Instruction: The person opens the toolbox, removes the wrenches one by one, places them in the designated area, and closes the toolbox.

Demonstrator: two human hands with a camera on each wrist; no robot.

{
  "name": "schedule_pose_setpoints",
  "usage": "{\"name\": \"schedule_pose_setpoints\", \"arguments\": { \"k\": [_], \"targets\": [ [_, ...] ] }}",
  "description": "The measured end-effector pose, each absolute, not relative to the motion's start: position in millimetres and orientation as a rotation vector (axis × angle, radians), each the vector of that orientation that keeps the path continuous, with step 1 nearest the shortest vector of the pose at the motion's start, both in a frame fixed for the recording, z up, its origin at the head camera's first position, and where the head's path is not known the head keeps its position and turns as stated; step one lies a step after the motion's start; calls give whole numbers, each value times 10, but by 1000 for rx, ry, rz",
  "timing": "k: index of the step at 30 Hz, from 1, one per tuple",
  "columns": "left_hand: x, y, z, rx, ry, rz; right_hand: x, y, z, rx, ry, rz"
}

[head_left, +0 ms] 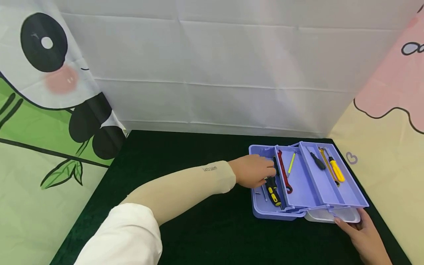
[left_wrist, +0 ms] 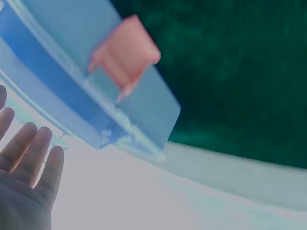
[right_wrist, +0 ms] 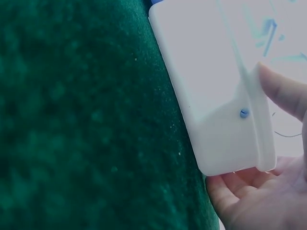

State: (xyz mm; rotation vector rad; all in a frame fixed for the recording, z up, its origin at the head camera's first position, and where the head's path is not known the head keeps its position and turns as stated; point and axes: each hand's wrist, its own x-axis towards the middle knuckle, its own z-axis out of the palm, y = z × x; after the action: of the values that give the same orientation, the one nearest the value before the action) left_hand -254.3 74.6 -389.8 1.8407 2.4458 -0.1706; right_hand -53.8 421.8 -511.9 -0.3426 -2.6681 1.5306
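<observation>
A lavender toolbox (head_left: 275, 216) lies opened out, its trays spread to the right. My left hand (head_left: 253, 171) reaches over the deep left compartment, beside a black-and-yellow screwdriver (head_left: 273, 191). In the left wrist view its fingers (left_wrist: 31, 148) look fairly straight, with nothing seen in them; the thumb is hidden there. My right hand (head_left: 367, 233) holds the corner of the whitish lid (head_left: 322, 217) under the right tray. In the right wrist view the thumb (right_wrist: 283, 91) lies on the lid's rim and the other fingers are underneath.
The middle tray carries a red wrench (head_left: 282, 169) and a thin yellow-green tool (head_left: 291, 163). On the right tray are a dark-handled screwdriver (head_left: 318, 161), a yellow-handled tool (head_left: 336, 170) and a gold-coloured wrench (head_left: 331, 167). A dark green cloth (head_left: 198, 147) covers the table; printed curtains surround it.
</observation>
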Motion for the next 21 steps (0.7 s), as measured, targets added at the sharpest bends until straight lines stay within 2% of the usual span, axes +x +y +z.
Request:
{"name": "schedule_pose_setpoints", "arguments": {
  "k": [9, 21],
  "targets": [
    [-2594, 1154, -3691, 1837, 2597, -266, -531, 4228, -5106, -333, -2675, 1540],
    [-2418, 1736, -3678, 1350, 2639, -161, -520, 4203, -5113, -356, -2645, 1556]
  ]
}}
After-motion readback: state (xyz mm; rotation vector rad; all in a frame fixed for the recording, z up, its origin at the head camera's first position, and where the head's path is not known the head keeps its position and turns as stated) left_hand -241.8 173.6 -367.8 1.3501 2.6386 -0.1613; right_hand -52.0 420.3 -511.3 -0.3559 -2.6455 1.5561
